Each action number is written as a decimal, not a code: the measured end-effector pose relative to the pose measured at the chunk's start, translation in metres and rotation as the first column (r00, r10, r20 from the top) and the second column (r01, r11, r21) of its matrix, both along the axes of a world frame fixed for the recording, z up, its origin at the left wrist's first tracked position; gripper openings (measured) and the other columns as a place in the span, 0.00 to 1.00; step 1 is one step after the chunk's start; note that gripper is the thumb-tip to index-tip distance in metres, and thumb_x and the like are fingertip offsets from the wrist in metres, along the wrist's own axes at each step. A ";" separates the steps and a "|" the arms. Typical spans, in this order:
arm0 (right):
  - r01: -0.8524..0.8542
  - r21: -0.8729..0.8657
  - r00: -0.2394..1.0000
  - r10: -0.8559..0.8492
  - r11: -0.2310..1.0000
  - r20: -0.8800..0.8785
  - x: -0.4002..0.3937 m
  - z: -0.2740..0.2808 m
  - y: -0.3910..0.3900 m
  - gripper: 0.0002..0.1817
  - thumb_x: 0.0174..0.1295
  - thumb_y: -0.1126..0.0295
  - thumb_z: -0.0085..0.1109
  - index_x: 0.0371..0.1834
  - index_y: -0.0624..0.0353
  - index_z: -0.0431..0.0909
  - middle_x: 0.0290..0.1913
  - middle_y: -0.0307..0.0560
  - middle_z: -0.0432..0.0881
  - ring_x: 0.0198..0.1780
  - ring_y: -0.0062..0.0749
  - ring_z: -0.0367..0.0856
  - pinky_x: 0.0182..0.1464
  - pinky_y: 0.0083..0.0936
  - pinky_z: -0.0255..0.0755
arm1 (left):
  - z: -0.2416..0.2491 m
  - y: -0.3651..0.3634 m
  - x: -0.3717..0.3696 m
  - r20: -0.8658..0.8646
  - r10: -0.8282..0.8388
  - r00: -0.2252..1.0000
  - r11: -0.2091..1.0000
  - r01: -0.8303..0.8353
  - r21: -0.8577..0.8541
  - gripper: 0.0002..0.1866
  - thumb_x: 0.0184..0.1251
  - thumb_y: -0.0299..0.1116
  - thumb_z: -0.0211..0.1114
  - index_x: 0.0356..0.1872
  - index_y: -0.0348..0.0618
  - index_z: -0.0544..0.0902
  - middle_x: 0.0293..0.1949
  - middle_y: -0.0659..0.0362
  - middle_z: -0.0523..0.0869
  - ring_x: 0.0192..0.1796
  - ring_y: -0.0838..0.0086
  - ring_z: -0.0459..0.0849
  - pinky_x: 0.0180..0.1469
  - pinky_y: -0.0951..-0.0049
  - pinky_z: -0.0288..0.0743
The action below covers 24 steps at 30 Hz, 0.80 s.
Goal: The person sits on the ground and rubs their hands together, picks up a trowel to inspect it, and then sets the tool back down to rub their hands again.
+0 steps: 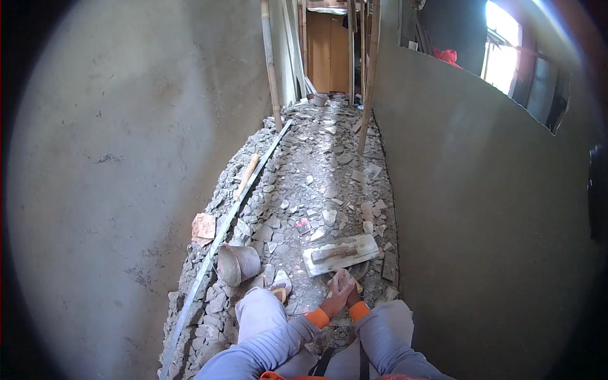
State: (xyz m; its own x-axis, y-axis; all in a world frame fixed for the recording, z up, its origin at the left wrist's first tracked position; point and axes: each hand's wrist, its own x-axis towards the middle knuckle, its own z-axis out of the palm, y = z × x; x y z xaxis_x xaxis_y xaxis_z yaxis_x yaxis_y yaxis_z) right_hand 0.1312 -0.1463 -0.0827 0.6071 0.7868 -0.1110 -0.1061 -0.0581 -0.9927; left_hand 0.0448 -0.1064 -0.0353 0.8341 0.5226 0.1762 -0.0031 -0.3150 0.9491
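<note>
My left hand (337,296) and my right hand (354,299) are pressed together low between my knees, fingers closed. Whatever may be between them is hidden. Just beyond my fingertips lies a plastering float (364,247), a pale rectangular board with a worn wooden handle on top. Under its near edge, beside my hands, shows a dark blade-like shape (361,271), partly covered. To the left, a mortar-stained bucket (239,265) is tipped on its side on the rubble.
A long metal straightedge (218,240) runs along the left, near a wooden handle (247,176). Broken rubble (297,171) covers the narrow floor between two plastered walls (468,209). Bamboo poles (271,63) stand farther along; a small red packet (303,225) lies mid-floor.
</note>
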 end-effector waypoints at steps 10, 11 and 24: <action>-0.015 0.078 0.998 0.020 0.997 -0.064 -0.009 -0.019 0.010 0.33 0.74 0.47 0.29 0.74 0.57 0.49 0.50 0.50 0.77 0.44 0.30 0.77 0.46 0.27 0.72 | 0.041 0.004 -0.009 0.015 -0.055 0.998 0.646 0.047 -0.762 0.34 0.77 0.54 0.33 0.71 0.37 0.54 0.66 0.52 0.65 0.70 0.65 0.59 0.69 0.71 0.53; -0.016 0.083 0.999 0.019 0.996 -0.044 -0.011 -0.017 0.011 0.33 0.74 0.47 0.29 0.74 0.57 0.48 0.52 0.50 0.76 0.45 0.31 0.76 0.48 0.27 0.72 | 0.050 0.004 -0.011 0.016 -0.032 0.999 0.617 0.032 -0.786 0.33 0.77 0.54 0.33 0.71 0.38 0.55 0.66 0.53 0.65 0.70 0.65 0.60 0.69 0.72 0.53; -0.052 0.127 0.991 0.035 0.991 0.128 -0.016 0.016 0.006 0.35 0.73 0.45 0.29 0.75 0.57 0.43 0.68 0.55 0.63 0.61 0.37 0.69 0.62 0.30 0.63 | 0.006 0.021 -0.006 0.022 -0.115 0.993 0.551 0.082 -0.831 0.39 0.72 0.64 0.34 0.75 0.48 0.48 0.73 0.56 0.53 0.73 0.65 0.54 0.72 0.63 0.51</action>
